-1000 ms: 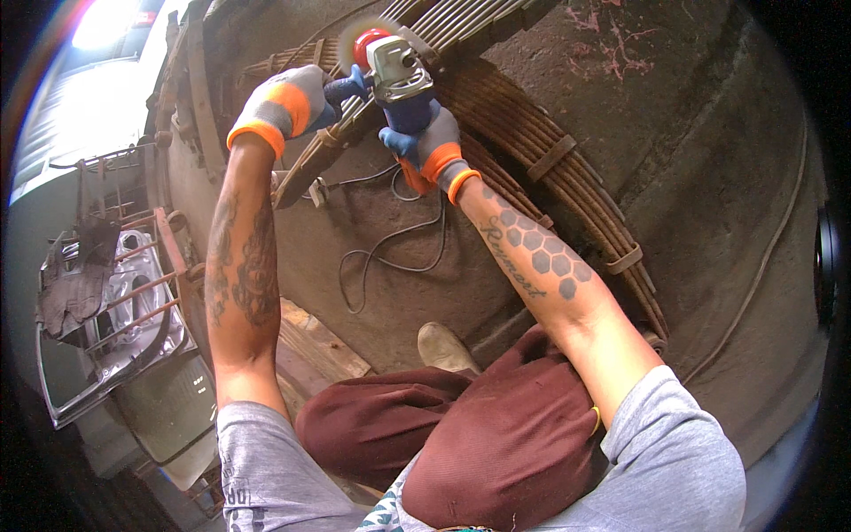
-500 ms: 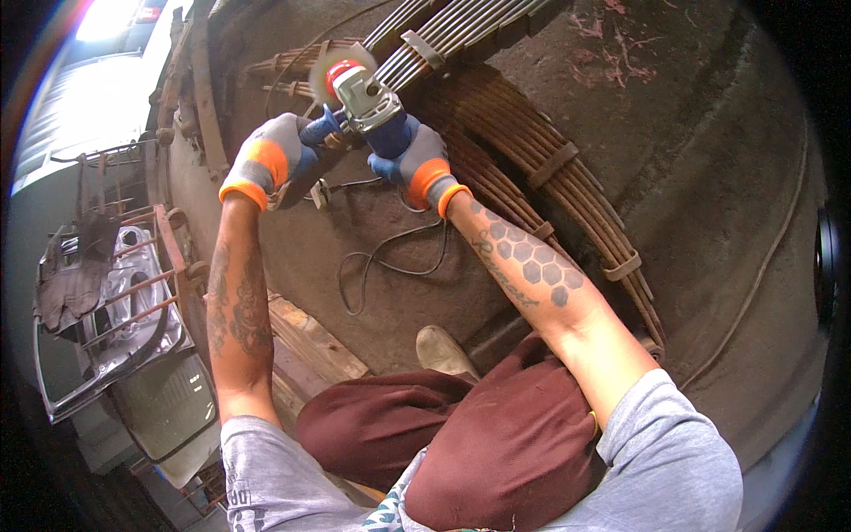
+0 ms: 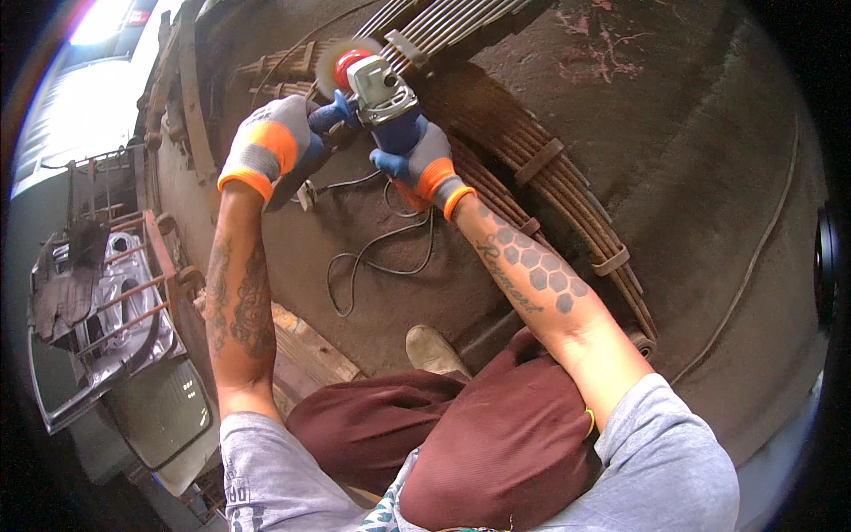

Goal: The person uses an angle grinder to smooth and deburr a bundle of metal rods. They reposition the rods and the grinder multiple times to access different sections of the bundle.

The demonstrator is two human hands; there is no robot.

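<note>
The chief danger is kickback: if the blurred disc [image 3: 332,66], which looks to be spinning, catches the clamp band [image 3: 408,49] or a leaf edge, the angle grinder [image 3: 383,93] could jerk in your grip. A rim bite at a skewed angle would be the likeliest cause. I see no guard around the disc, and your left hand [image 3: 273,146] sits just behind it, so a slip along the side handle [image 3: 332,113] would bring your knuckles close. Your forearms are bare past the glove cuffs, so sparks thrown back could reach skin. The black cord [image 3: 432,235] lies looped on the floor below your right hand [image 3: 422,164]; it could snag if you shifted your foot or pulled the tool sideways.

As for pose, both arms reach well forward. Your left forearm runs nearly straight ahead, its fist closed round the side handle. Your right forearm slants inward, its fingers wrapped about the blue body, slightly nearer you than the left. Neither hand is free.

The grinder is held between your hands, its head ahead of them. The bright leaf spring stack [image 3: 456,34] stretches away ahead and to the right of your right hand; a rusty leaf spring [image 3: 554,191] lies to the right of that hand. From this angle, I can't be sure whether the disc touches metal.
</note>
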